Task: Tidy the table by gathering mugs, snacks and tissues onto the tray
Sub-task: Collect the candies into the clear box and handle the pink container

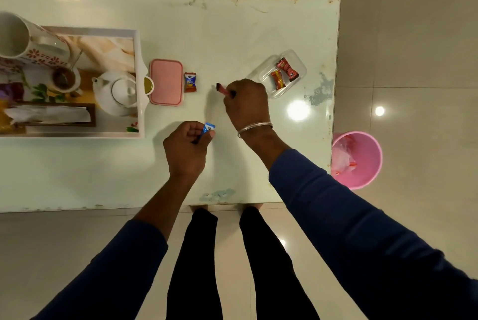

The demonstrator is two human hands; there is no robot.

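Observation:
My left hand point(186, 147) pinches a blue wrapped candy point(208, 129) just above the white table point(232, 35). My right hand point(245, 103) grips a pink-red wrapped candy point(222, 88) near the table's middle. One more blue-and-orange candy point(190, 82) lies beside a pink lidded box point(166, 82). Two red candies point(283, 72) sit in a clear plastic dish point(297, 58) at the right. The printed tray point(141, 61) at the left carries a floral mug point(31, 43) and a tissue holder point(51, 115).
A pink bin point(362, 162) with wrappers stands on the floor off the table's right edge. My legs are at the table's near edge. The tray's picture shows a teapot and cup.

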